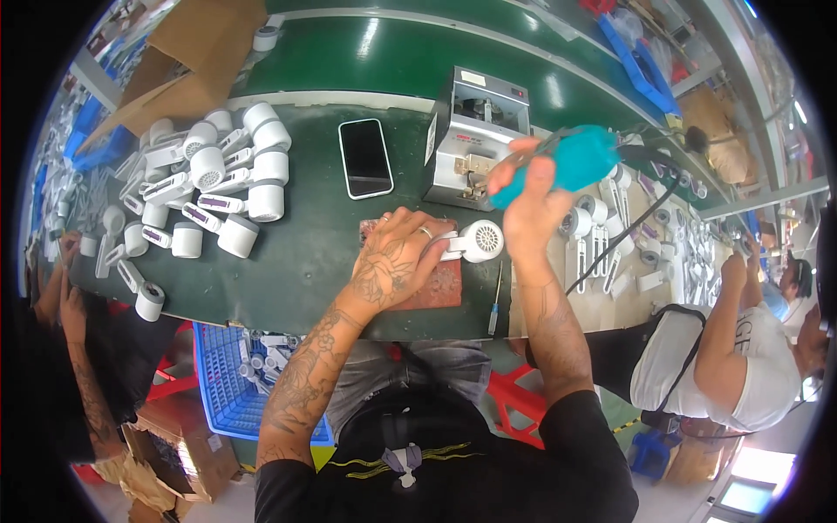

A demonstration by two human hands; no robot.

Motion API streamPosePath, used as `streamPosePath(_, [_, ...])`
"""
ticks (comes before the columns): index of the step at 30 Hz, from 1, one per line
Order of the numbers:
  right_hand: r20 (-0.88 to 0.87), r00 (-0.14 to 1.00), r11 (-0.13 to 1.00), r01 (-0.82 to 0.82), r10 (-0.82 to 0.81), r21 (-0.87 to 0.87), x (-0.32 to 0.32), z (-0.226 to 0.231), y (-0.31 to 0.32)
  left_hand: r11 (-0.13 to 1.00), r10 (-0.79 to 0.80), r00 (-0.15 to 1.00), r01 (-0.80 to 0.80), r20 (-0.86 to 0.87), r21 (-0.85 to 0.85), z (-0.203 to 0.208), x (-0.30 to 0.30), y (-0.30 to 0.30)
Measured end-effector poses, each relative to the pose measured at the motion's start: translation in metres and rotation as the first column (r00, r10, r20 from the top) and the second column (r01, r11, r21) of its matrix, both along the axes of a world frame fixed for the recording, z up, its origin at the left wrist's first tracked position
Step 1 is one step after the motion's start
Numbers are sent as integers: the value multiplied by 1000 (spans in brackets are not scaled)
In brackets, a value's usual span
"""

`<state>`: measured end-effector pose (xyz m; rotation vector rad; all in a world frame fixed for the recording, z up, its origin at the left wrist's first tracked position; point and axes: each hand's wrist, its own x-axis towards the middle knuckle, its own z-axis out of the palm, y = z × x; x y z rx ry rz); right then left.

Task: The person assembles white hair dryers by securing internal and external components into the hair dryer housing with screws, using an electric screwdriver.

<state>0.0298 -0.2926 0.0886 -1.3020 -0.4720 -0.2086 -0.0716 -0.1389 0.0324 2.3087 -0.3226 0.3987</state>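
Note:
My left hand is wrapped round the handle of a white handheld fan. It holds the fan down on a reddish-brown mat, with the round grille head sticking out to the right. My right hand grips a teal electric screwdriver with a black cord. The tool is tilted, its front end towards the left, close to a metal screw feeder; its tip is not clearly visible. A small screwdriver with a blue handle lies on the table, right of the mat.
Many white fans are heaped at the left, more parts at the right. A phone lies behind my left hand. A cardboard box stands back left, a blue basket below the table edge. People sit on both sides.

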Motion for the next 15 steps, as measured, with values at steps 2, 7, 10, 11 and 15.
streamPosePath(2, [76,993,993,99,-94,-61,12,9,4,1000,1,1000,-1,-26,9,3,-3,3])
streamPosePath(7, [145,989,1000,-18,17,8,30,-15,11,999,-27,998,25,-54,-29,3,-3,3])
streamPosePath(10, [154,988,999,0,5,-33,33,-20,9,999,-24,1000,24,-11,-30,4,-1,0])
streamPosePath(11, [152,988,999,3,2,-34,33,-21,7,999,-28,1000,28,-8,-29,3,-1,0])
streamPosePath(15, [14,1000,993,9,-7,-116,18,-4,10,1000,-23,1000,22,-15,-8,-3,-1,4])
